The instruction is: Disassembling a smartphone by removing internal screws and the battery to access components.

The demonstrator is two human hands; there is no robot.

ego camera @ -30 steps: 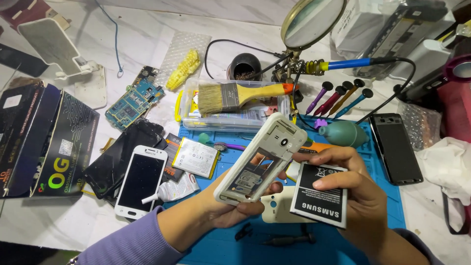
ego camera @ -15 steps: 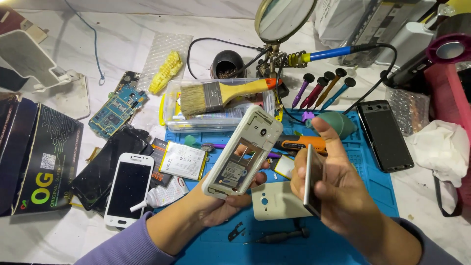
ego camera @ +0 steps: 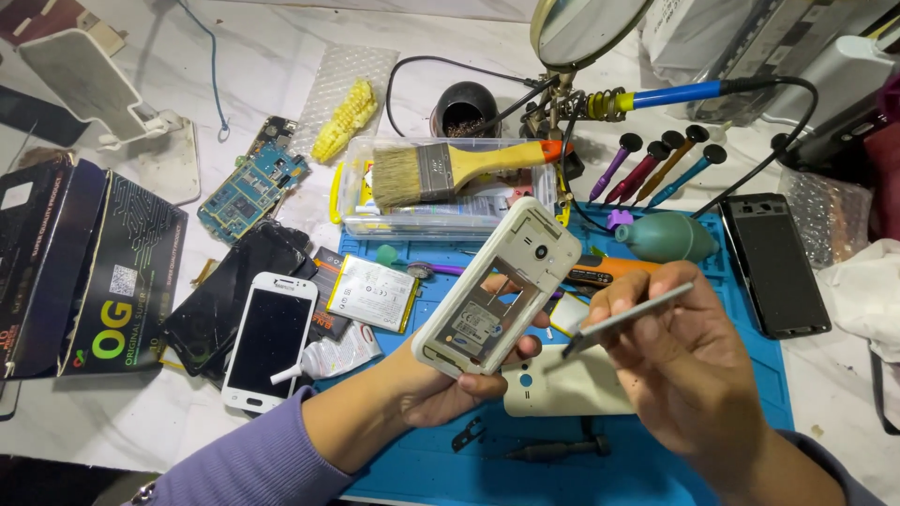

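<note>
Left hand (ego camera: 441,379) is still gripping the open white phone body (ego camera: 497,286), fingers closed around its lower end, back cavity up, above the blue mat (ego camera: 750,375). Right hand (ego camera: 689,361) has turned the battery (ego camera: 626,319) edge-on since a second ago, pinching it beside the cavity; the battery is nearing the empty bay.

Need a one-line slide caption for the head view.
Left hand holds an opened white phone, right hand holds its battery edge-on over a blue mat.
</note>
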